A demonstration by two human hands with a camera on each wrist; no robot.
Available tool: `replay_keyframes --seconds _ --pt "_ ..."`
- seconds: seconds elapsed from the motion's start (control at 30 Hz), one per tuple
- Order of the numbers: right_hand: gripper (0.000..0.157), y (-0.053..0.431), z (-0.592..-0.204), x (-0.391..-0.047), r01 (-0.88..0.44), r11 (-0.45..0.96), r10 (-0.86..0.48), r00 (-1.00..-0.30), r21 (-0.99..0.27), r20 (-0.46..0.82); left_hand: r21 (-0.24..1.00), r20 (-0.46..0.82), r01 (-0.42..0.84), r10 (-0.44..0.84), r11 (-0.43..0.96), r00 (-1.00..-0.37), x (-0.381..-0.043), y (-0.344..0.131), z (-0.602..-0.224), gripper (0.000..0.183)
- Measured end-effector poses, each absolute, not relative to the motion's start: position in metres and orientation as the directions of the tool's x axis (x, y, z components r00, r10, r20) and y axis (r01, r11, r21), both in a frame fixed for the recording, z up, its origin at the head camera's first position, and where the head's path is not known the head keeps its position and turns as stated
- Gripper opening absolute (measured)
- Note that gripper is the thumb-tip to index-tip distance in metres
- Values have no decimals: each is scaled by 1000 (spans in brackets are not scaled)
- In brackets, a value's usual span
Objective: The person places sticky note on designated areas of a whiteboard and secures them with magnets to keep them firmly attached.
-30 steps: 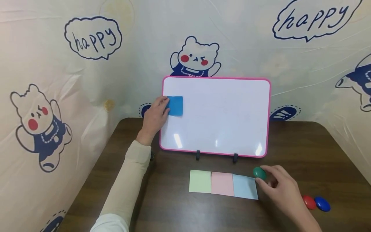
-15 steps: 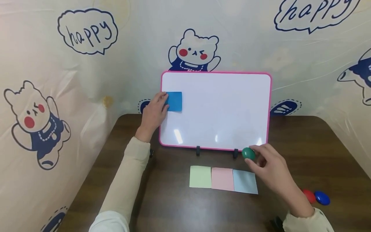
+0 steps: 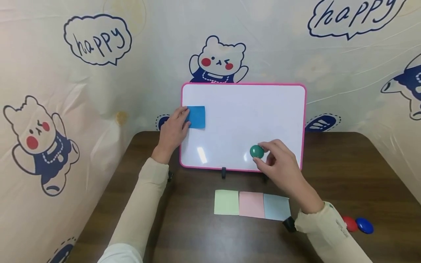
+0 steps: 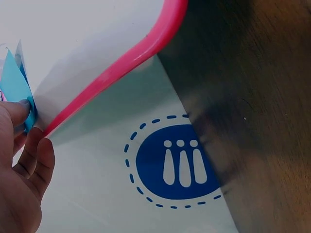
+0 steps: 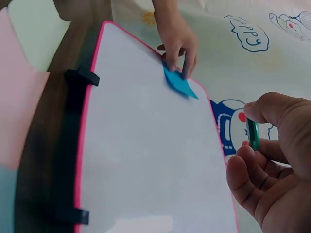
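1. Step in hand, as I judge it: fastening a bright blue square paper note to a white rectangular board with a pink rim. The note is placed over the board's left part; the likely fastener, a glossy green round disc, perhaps a magnet, is not yet upon it.

2. Left hand: thumb and fingertips grasp the note along its left edge, beside the board's left rim. From the right wrist, the sheet appears bowed rather than flat.

3. Right hand: thumb and fingertips pinch the green disc near its rim, its round face exposed. The disc is in front of the board's lower right part, apart from its surface and well apart from the note.

4. Next move, by my reading: carry the disc leftward and upward to the note, then press it on, the left fingertips steadying the paper and keeping out from under the disc.

5. Remaining pieces, on the dark brown wooden table: pale green, pink and pale blue paper squares in a row; red and dark blue round discs, touching or nearly so, beyond the right sleeve.
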State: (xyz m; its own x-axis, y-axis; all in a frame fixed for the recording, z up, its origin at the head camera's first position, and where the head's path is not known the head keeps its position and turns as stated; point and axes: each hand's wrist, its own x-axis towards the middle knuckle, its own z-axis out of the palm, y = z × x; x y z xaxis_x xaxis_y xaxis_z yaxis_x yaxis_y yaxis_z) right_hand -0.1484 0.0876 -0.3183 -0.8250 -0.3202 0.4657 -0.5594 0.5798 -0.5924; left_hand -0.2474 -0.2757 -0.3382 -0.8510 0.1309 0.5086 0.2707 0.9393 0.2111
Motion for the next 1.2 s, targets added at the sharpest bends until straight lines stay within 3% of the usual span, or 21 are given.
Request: replay_keyframes --seconds 0.5,0.97,1.2 --pt "41 26 -305 -180 -660 494 -356 -748 -566 561 193 504 252 125 948 -854 -247 -277 -338 53" --pt "45 -19 -302 -193 -584 516 -347 -812 -627 470 210 513 254 115 944 -851 -245 -276 -338 53" --pt "45 -41 -302 -202 -588 516 -345 -808 -623 477 209 508 251 114 945 -854 -244 -276 -338 53"
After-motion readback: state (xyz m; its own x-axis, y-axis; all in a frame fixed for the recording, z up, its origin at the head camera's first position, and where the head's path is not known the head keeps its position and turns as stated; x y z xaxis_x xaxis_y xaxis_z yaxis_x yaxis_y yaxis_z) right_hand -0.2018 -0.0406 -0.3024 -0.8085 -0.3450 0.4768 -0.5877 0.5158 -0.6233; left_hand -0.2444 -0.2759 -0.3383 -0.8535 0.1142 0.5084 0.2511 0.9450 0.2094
